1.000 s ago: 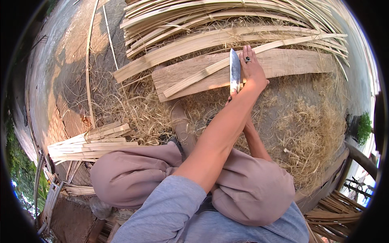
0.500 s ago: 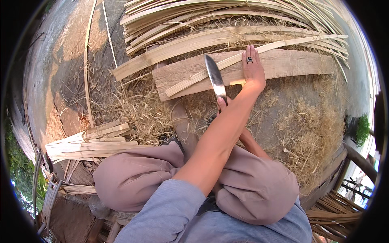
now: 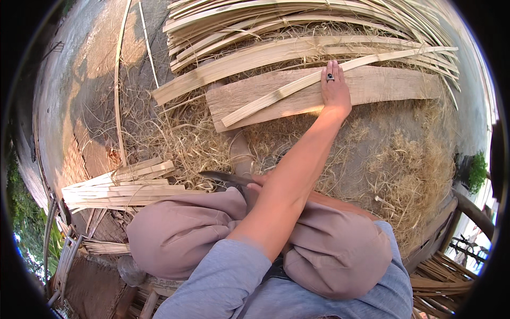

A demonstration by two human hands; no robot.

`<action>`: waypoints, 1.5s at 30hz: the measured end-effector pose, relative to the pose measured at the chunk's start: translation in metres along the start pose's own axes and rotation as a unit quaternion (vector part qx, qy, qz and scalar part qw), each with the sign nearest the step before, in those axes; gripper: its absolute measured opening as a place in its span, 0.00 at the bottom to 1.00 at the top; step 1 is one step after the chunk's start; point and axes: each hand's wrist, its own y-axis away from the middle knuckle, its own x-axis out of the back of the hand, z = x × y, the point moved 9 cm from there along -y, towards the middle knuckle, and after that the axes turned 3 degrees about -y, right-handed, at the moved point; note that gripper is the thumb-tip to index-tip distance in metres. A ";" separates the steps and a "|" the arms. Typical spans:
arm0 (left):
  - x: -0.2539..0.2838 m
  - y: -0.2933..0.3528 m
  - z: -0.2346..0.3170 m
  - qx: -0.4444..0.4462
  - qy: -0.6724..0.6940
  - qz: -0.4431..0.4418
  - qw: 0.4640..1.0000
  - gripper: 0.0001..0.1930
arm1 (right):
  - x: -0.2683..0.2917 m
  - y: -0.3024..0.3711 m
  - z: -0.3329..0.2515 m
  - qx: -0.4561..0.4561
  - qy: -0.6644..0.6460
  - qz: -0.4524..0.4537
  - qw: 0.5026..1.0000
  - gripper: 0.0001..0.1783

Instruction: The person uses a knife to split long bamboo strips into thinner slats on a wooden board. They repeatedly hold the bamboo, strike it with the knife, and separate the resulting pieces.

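My left hand (image 3: 336,87), wearing a ring, lies flat with straight fingers across a pale split-bamboo strip (image 3: 276,97) and the plank beneath it. The strip slants over the wooden plank (image 3: 390,85), its near end close to the plank's left edge. Below the left forearm, my right hand (image 3: 258,182) grips a knife (image 3: 226,176) near my knees. The dark blade points left and is apart from the strip. Part of the right hand and the handle are hidden behind the left forearm.
Beyond the plank lie a wide bamboo strip (image 3: 228,64) and a stack of long strips (image 3: 234,26). Curly shavings (image 3: 180,143) cover the ground around. A bundle of short strips (image 3: 122,191) lies left of my knees, a pile of darker sticks (image 3: 441,284) at lower right.
My right hand has drawn the knife off the strip, down toward my knees, and its blade has turned from pointing up to pointing left. My left hand keeps its place on the strip.
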 end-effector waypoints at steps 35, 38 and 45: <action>0.015 0.006 -0.004 0.034 -0.027 0.030 0.999 0.40 | 0.032 -0.022 -0.027 0.018 0.238 0.029 0.971 0.20; 0.002 0.001 -0.021 0.016 -0.023 0.083 0.996 0.55 | 0.042 -0.023 -0.060 0.022 -0.051 -0.072 0.996 0.20; 0.017 0.012 -0.009 0.009 0.020 0.024 0.999 0.40 | -0.012 -0.005 -0.002 0.061 0.071 -0.073 0.993 0.17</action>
